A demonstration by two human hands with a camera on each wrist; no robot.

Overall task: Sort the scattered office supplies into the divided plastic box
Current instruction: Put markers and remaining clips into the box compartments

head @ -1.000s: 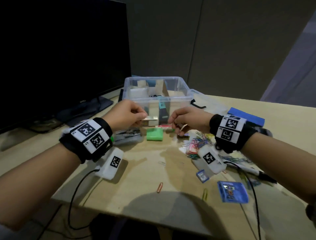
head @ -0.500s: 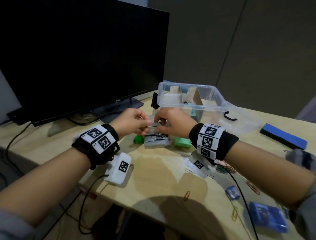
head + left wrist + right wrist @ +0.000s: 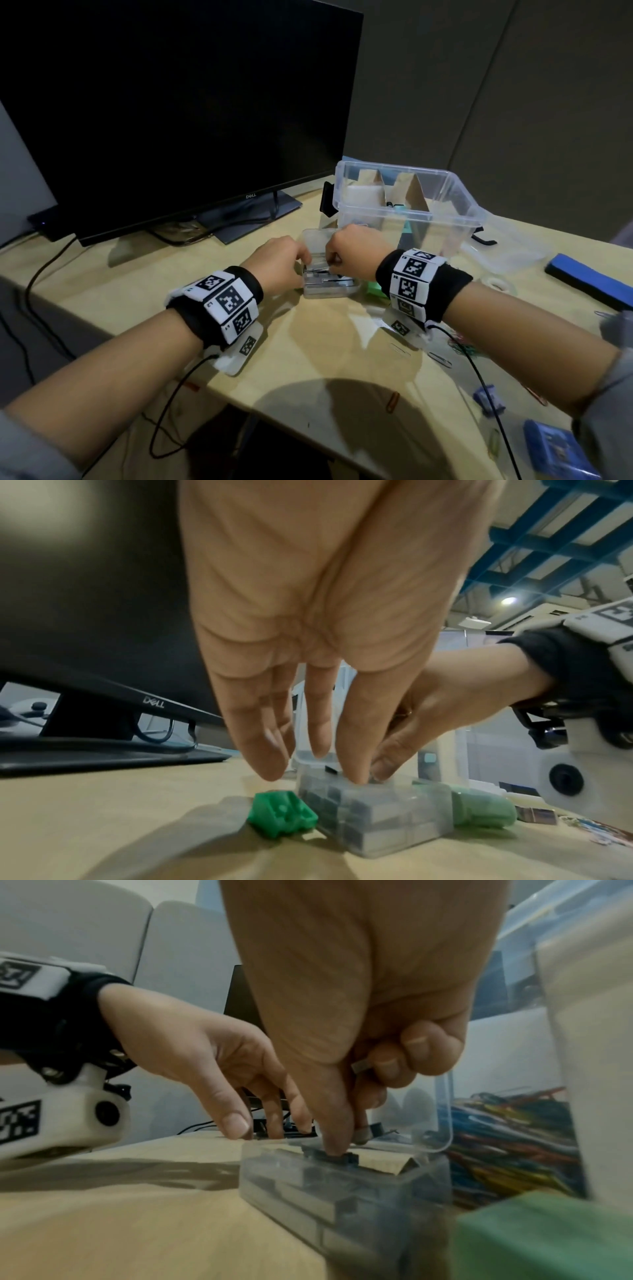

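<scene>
Both hands have closed in, fingertips on small clear case (image 3: 328,281).

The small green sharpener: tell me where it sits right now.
In the left wrist view the green sharpener lies on the table, against the left end of the small clear case, below the left hand's fingertips.

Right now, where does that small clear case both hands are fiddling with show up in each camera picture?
Head: clear case sits mid-picture, between the left hand and right hand.
Left wrist: lower middle, under the fingertips, right of the green piece.
Right wrist: lower middle, under the thumb.
Shared landmark: the Dell monitor behind the case.
</scene>
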